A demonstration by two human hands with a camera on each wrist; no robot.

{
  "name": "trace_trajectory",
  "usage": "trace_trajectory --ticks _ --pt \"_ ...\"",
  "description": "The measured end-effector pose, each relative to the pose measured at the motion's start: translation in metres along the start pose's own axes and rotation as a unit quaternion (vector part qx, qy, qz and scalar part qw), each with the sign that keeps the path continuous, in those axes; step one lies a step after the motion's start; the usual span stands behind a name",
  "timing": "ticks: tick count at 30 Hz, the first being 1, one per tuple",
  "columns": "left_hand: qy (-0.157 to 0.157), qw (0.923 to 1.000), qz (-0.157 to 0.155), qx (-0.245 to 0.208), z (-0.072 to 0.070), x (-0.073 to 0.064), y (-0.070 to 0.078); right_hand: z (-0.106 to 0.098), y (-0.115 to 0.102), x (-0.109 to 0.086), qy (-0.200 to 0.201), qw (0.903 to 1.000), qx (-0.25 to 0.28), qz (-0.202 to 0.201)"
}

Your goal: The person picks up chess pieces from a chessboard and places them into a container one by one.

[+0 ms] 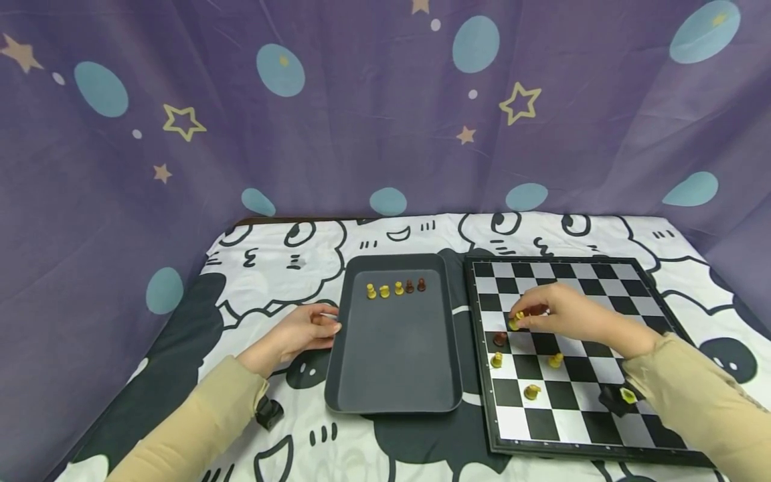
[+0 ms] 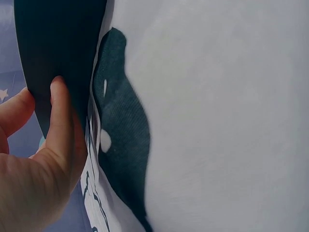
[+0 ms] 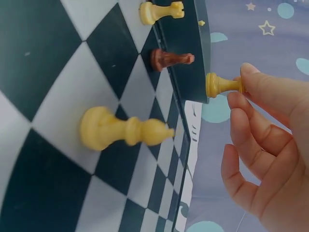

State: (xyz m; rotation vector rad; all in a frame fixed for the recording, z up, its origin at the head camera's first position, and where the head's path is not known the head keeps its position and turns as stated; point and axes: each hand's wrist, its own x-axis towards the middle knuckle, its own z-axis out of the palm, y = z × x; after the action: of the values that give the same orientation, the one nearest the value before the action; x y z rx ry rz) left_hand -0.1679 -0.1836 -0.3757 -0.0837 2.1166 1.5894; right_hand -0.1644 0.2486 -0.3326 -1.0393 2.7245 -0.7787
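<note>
My right hand (image 1: 557, 309) pinches a yellow chess piece (image 3: 219, 85) between thumb and fingertips over the chessboard (image 1: 565, 418); its top is hidden by the fingers. Nearby on the board stand a brown chess piece (image 1: 499, 339), a yellow rook (image 3: 161, 12) and a yellow bishop (image 3: 123, 130). A further yellow piece (image 1: 531, 391) is closer to the front edge. At the left side of the dark grey tray (image 1: 394, 361), my left hand (image 1: 307, 329) holds the rim, with thumb at the edge and fingers against the outer wall.
A row of several small yellow pieces (image 1: 384, 291) and brown pieces (image 1: 415, 286) stands near the tray's far end. The tray lies left of the board on a cartoon-print cloth (image 1: 337, 448). A purple curtain (image 1: 373, 134) hangs behind.
</note>
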Motion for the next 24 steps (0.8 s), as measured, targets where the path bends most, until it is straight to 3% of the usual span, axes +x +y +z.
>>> trace_trajectory --ticks 6,13,24 --pt "-0.018 0.9997 0.015 -0.011 -0.003 -0.003 0.000 -0.004 -0.009 0.009 0.000 1.0000 -0.006 0.002" --pt "0.001 1.0000 0.000 -0.002 0.001 -0.001 0.000 -0.008 -0.020 0.019 0.009 0.9997 -0.012 -0.019" --pt "0.004 1.0000 -0.005 -0.002 0.000 0.002 -0.002 -0.012 -0.038 0.044 0.028 0.9990 -0.013 -0.031"
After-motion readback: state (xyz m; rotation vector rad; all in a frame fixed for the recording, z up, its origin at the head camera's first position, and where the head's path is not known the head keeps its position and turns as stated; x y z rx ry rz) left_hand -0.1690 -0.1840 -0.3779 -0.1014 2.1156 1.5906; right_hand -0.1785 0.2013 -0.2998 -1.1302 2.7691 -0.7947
